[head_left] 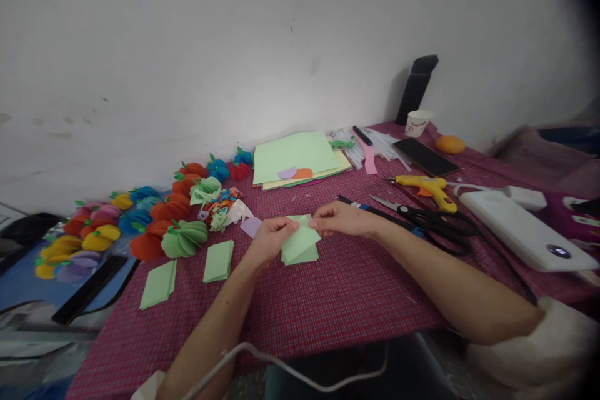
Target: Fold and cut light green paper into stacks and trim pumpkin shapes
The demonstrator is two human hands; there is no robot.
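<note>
- Pale-green paper, in a small thin rectangular piece (302, 240), sits between the two hands, near the middle of the bench covered in red checked cloth (328, 306).
- The left hand (270, 237) pinches this piece at its upper left, thumb and fingers drawn close together on the paper.
- The right hand (341, 219) pinches it near the upper right corner, its fingertips also narrow on the edge, so the piece spans the small gap from one hand to the other.
- Directly below the held piece, more small pale-green paper (307, 257) shows past its lower edge; whether the two touch cannot be told.
- Left of the left hand lies a small pale-green rectangular paper stack (218, 261), and farther left a second pale-green paper stack (159, 285), the two apart from each other.
- Just beyond the left hand rests a rounded lilac paper piece (250, 226), beside a heap of mixed-colour paper scraps (224, 206).
- Beyond both hands, large pale-green paper sheets (295, 153) lie piled by the wall.
- Black-handled metal scissors (434, 219) lie right of the right hand, near a yellow plastic glue gun (429, 186).
</note>
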